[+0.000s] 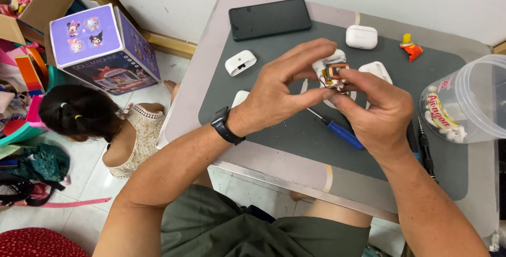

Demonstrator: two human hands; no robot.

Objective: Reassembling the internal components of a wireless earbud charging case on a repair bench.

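Together, left hand (279,91) and right hand (377,112) grip small coil part (334,73) — above grey mat (253,104).

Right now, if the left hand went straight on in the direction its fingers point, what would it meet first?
The left hand points to the upper right, so it would likely first meet the small white part with a copper coil that both hands hold. Beyond it lies the closed white earbud case, though depth is unclear.

Black wristwatch (226,126) on left wrist; olive-green shirt (253,230).
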